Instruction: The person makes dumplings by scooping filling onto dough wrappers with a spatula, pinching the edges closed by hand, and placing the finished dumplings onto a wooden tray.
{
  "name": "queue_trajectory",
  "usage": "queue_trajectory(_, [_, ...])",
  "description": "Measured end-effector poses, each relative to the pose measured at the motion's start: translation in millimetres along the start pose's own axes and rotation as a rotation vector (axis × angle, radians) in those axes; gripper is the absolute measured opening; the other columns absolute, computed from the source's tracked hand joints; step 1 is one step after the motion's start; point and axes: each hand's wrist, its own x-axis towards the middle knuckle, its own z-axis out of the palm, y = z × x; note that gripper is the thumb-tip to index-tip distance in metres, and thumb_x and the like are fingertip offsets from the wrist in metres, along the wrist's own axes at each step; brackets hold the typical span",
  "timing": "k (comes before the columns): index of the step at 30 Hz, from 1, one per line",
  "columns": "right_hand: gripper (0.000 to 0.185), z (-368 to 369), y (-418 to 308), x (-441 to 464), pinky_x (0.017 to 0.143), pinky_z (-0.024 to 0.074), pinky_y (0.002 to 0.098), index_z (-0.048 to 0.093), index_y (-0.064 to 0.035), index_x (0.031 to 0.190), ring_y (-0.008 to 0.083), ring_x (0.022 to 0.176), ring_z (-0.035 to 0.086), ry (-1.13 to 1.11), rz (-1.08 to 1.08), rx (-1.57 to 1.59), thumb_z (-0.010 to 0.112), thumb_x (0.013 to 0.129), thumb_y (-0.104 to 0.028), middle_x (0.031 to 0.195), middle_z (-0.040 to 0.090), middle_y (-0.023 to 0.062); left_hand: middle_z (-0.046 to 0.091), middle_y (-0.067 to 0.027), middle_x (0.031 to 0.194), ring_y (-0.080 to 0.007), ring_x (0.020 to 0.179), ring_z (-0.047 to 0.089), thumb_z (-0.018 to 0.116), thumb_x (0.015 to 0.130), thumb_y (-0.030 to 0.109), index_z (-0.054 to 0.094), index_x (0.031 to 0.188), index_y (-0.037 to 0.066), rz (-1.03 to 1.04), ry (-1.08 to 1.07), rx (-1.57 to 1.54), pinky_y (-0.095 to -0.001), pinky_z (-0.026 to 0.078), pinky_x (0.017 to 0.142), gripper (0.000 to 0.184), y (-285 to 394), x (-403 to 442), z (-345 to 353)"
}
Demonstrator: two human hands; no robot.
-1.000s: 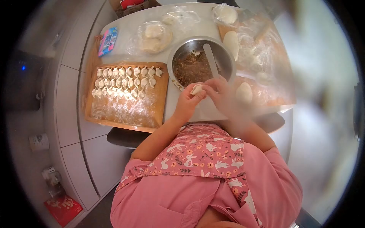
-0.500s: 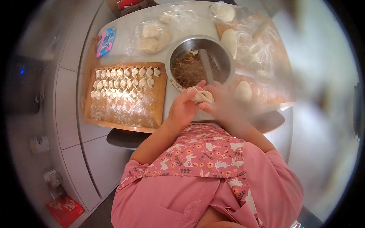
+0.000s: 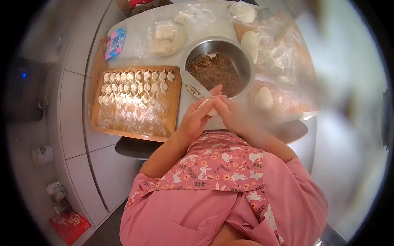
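My left hand [image 3: 195, 119] and my right hand [image 3: 230, 112] meet just below the metal bowl [image 3: 247, 61]. Both hold a small white dumpling [image 3: 212, 111] between their fingers, which cover most of it. A flat light spatula [image 3: 196, 85] points up and left from my right hand over the bowl's near left rim, with bits of filling on it. Brown minced filling [image 3: 214, 71] lies in the bowl. To the left, a wooden tray [image 3: 162, 119] dusted with flour bears rows of folded dumplings [image 3: 130, 87].
A floured board [image 3: 301, 69] at the right holds pieces of dough [image 3: 263, 99]. Bagged dough [image 3: 166, 37] lies behind the bowl on the left, another bag of dough [image 3: 244, 13] at the back right. A blue and pink packet [image 3: 115, 43] is at the far left.
The spatula has swung from the bowl's right side to its left rim. The dumpling, seen open half a second ago, is now mostly covered by my fingers, with my hands closer together.
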Motion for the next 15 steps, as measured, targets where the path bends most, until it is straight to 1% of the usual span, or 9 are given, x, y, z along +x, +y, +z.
queue_trajectory(1, [0.039, 2, 0, -1, 0.070, 0.0434, 0.0320, 0.057, -0.0018, 0.095, 0.0199, 0.081, 0.056, 0.001, 0.134, 0.136, 0.038, 0.094, -0.036, 0.086, 0.061, 0.0084, 0.046, -0.0094, 0.129, -0.0170, 0.109, 0.047, 0.039, 0.094, 0.025, 0.054, 0.115, -0.002, -0.008, 0.003, 0.016, -0.0315, 0.036, 0.094, 0.037, 1, -2, 1])
queue_trajectory(2, [0.039, 2, 0, -1, 0.070, 0.0434, 0.0320, 0.057, -0.0018, 0.095, 0.0199, 0.081, 0.056, 0.000, 0.136, 0.137, 0.038, 0.094, -0.036, 0.086, 0.061, 0.0084, 0.046, -0.0094, 0.129, -0.0170, 0.109, 0.047, 0.039, 0.094, 0.025, 0.054, 0.115, -0.002, -0.009, 0.004, 0.015, -0.0315, 0.036, 0.094, 0.037, 2, -4, 2])
queue_trajectory(4, [0.040, 2, 3, 1, 0.060, 0.0409, 0.0252, 0.054, -0.0024, 0.094, 0.0111, 0.072, 0.051, -0.108, 0.329, 0.205, 0.037, 0.094, -0.038, 0.078, 0.056, 0.0026, 0.037, -0.0090, 0.136, -0.0174, 0.108, 0.048, 0.028, 0.096, 0.031, 0.051, 0.119, -0.002, -0.048, -0.045, 0.087, -0.0303, 0.039, 0.090, 0.046, 6, -8, 2])
queue_trajectory(7, [0.037, 5, 9, 5, 0.054, 0.0366, 0.0221, 0.053, -0.0041, 0.091, 0.0092, 0.068, 0.049, -0.188, 0.371, 0.427, 0.037, 0.094, -0.038, 0.074, 0.052, 0.0007, 0.038, -0.0091, 0.135, -0.0176, 0.107, 0.049, 0.023, 0.097, 0.032, 0.049, 0.121, -0.002, -0.060, -0.018, 0.166, -0.0298, 0.041, 0.087, 0.049, 16, -15, 15])
queue_trajectory(8, [0.037, 4, 5, 5, 0.054, 0.0366, 0.0221, 0.053, -0.0041, 0.091, 0.0092, 0.068, 0.049, -0.189, 0.372, 0.427, 0.037, 0.094, -0.038, 0.074, 0.052, 0.0007, 0.038, -0.0092, 0.135, -0.0176, 0.106, 0.049, 0.022, 0.097, 0.033, 0.048, 0.122, -0.002, -0.065, -0.009, 0.192, -0.0296, 0.041, 0.086, 0.050, 20, -17, 19])
queue_trajectory(11, [0.036, 4, -13, 5, 0.054, 0.0380, 0.0254, 0.052, -0.0038, 0.091, 0.0109, 0.067, 0.050, -0.219, 0.460, 0.494, 0.036, 0.094, -0.037, 0.074, 0.052, -0.0002, 0.044, -0.0115, 0.129, -0.0193, 0.104, 0.051, 0.021, 0.097, 0.032, 0.050, 0.119, -0.004, -0.025, 0.066, 0.290, -0.0318, 0.042, 0.087, 0.051, 19, -15, 24])
queue_trajectory(13, [0.033, 8, -14, 6, 0.052, 0.0404, 0.0324, 0.053, -0.0017, 0.089, 0.0179, 0.063, 0.052, -0.135, 0.112, 0.409, 0.037, 0.094, -0.031, 0.075, 0.056, 0.0055, 0.048, -0.0156, 0.123, -0.0231, 0.102, 0.052, 0.021, 0.096, 0.030, 0.054, 0.114, -0.005, 0.351, 0.048, 0.619, -0.0345, 0.041, 0.089, 0.051, 9, -6, 17])
queue_trajectory(14, [0.033, 8, -11, 8, 0.052, 0.0404, 0.0324, 0.053, -0.0017, 0.089, 0.0179, 0.063, 0.052, -0.138, 0.112, 0.409, 0.037, 0.094, -0.031, 0.075, 0.056, 0.0055, 0.048, -0.0156, 0.123, -0.0231, 0.102, 0.052, 0.021, 0.096, 0.030, 0.054, 0.114, -0.005, 0.352, 0.051, 0.619, -0.0345, 0.041, 0.089, 0.051, 7, -5, 16])
queue_trajectory(15, [0.033, 9, -6, 10, 0.052, 0.0411, 0.0362, 0.054, -0.0009, 0.086, 0.0240, 0.062, 0.053, -0.087, -0.083, 0.218, 0.036, 0.093, -0.028, 0.074, 0.057, 0.0108, 0.048, -0.0173, 0.122, -0.0254, 0.103, 0.051, 0.021, 0.095, 0.028, 0.055, 0.110, -0.005, 0.437, 0.053, 0.628, -0.0355, 0.041, 0.090, 0.049, 8, -3, 18])
